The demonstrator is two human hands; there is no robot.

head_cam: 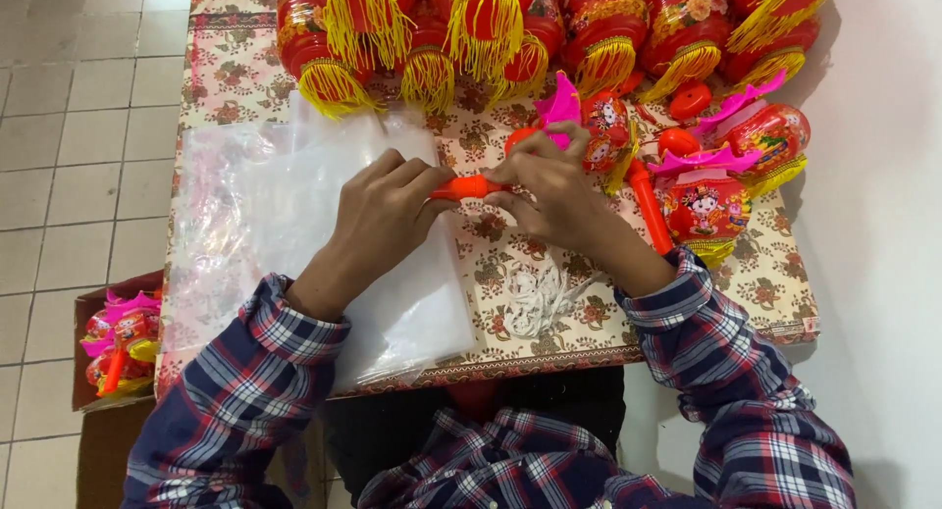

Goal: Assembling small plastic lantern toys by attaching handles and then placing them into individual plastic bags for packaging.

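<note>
Orange plastic stick [469, 186], short and round, lies sideways between the two hands, over the middle of the table. The left hand [381, 215] pinches its left end with thumb and bent fingers [407, 172]. The right hand [551, 190] grips its right end, with fingers [549, 141] curled tight around it. So both hands are closed on the one stick, and it is up in the fingers, not lying on the table.

Just past the right hand's fingers is a small red paper lantern with a pink zigzag top [599, 131]. It touches the fingertips, but I cannot tell if it is joined to the stick. Two more little lanterns of the same kind [705, 203] sit near the right edge of the table, one behind the other, and a second orange stick [649, 207] lies beside them.

Under the left hand is a pile of clear plastic bags [294, 215], covering the left half of the table. Near the front edge, by the right wrist, is one small heap of white strings [535, 295].

Along the back edge is a row of big red lanterns with yellow fringe [491, 28]. About seven show, but they are packed close, so the count is not sure.

The table has a flowery cloth [579, 323]. Both arms wear blue, red and white checked sleeves [245, 372]. On the floor by the left front corner is one brown cardboard box [93, 396] with more small lanterns inside.
</note>
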